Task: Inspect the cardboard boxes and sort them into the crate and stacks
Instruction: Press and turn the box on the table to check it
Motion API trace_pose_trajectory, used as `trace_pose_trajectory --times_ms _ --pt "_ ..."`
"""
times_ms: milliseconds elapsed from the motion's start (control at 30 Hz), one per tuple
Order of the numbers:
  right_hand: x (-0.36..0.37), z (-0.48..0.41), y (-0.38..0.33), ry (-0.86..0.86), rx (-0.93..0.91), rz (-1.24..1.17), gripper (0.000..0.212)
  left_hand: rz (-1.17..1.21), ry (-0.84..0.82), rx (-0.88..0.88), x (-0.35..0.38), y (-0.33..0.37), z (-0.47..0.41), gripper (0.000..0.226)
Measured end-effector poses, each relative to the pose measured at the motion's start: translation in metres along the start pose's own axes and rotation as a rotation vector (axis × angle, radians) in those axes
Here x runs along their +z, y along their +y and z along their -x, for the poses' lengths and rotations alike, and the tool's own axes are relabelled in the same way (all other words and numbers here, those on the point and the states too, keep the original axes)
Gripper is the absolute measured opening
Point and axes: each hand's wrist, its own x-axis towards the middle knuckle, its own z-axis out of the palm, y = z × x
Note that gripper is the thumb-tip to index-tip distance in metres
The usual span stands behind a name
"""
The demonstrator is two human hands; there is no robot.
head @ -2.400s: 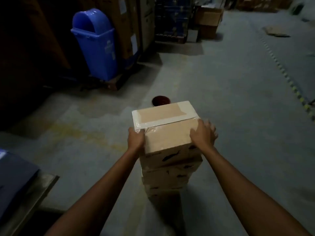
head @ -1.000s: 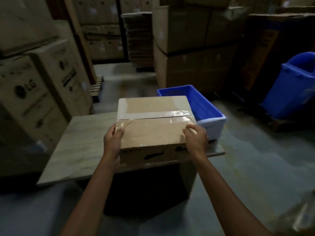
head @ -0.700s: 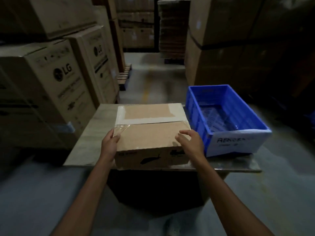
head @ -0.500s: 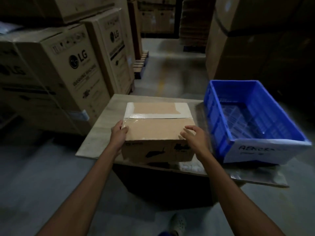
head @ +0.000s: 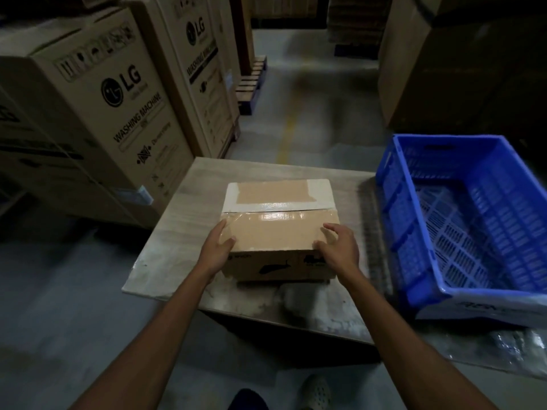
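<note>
Sitting flat on the pale grey surface [head: 177,232] was a small brown cardboard box [head: 278,232] with shiny clear tape and a white strip across its top. The left hand [head: 217,250] held the box's near left corner, with the thumb on top and the fingers [head: 220,229] down the left side. The right hand [head: 340,250] held the near right corner, its fingers curled over the top edge. A blue plastic crate [head: 393,202] with holes in its walls stood near the box on the right, not touching it. A white label on its near end was too blurry to read. Big brown cardboard boxes [head: 118,113] marked LG stood on the grey floor [head: 59,321] to the left. A light shoe [head: 316,392] showed at the bottom.
</note>
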Motion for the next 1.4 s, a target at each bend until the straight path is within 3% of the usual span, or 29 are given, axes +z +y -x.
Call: trace_pose_trajectory --times_ms 333,433,533,600,700,767,867,1033,1133,1300,1400 --pt "0.049 -0.037 -0.041 0.071 0.157 0.222 0.066 -0.402 -0.122 0.139 -0.002 -0.014 -0.085 0.099" --pt "0.058 -0.035 -0.049 0.11 0.247 0.232 0.074 -0.522 -0.125 0.259 -0.016 -0.011 -0.132 0.086" --pt "0.066 -0.029 -0.049 0.096 0.324 0.228 0.078 -0.615 0.005 0.341 -0.025 -0.007 -0.171 0.065" --pt "0.07 -0.027 -0.051 0.074 0.353 0.291 0.077 -0.556 0.168 0.27 -0.021 -0.001 -0.181 0.059" --pt "0.072 -0.038 -0.065 0.153 0.314 0.398 0.077 -0.213 0.316 -0.02 -0.001 0.016 -0.166 0.077" --pt "0.068 -0.058 -0.075 0.194 0.187 0.475 0.078 0.027 0.304 -0.168 0.02 0.022 -0.143 0.093" --pt "0.057 -0.099 -0.081 0.138 -0.027 0.602 0.073 0.216 0.177 -0.236 0.05 0.03 -0.101 0.108" --pt "0.037 -0.154 -0.079 -0.075 -0.063 0.782 0.087 0.256 -0.003 -0.117 0.063 0.018 -0.101 0.118" --pt "0.032 -0.151 -0.068 -0.161 0.006 0.664 0.085 0.208 -0.091 -0.09 0.046 0.01 -0.134 0.113" --pt "0.053 -0.084 -0.057 0.009 0.11 0.53 0.084 0.125 -0.272 0.037 0.005 0.025 -0.171 0.086" --pt "0.071 -0.045 -0.049 0.095 0.156 0.499 0.082 -0.013 -0.165 0.12 0.015 0.038 -0.152 0.067"
